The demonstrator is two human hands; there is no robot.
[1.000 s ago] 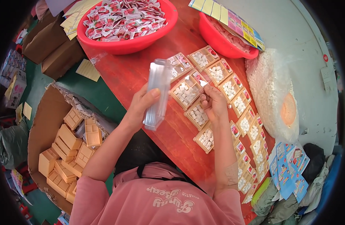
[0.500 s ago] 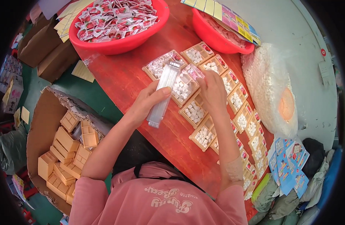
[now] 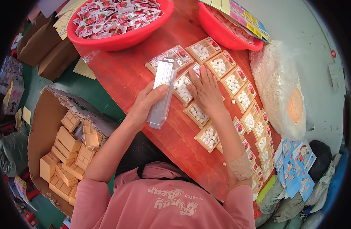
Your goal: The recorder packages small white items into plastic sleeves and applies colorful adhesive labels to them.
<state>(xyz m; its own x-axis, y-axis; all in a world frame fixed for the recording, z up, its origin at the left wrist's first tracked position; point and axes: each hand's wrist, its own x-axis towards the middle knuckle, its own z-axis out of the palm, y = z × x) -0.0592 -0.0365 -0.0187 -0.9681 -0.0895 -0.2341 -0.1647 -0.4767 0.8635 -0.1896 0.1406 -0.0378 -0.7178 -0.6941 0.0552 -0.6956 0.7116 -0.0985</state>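
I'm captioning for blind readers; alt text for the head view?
The left hand grips stacked clear plastic pieces; the right hand is over a tan tray of white pieces. Similar trays and a red basin of packets sit on a red table.

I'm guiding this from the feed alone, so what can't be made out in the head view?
All in the head view:
Part of the tray under the right hand: that hand covers it.
Fingertips of the left hand: behind the clear plastic stack.
How many pieces that stack holds: edges blur together.
Far rim of the sachet basin: cut off by the upper edge.
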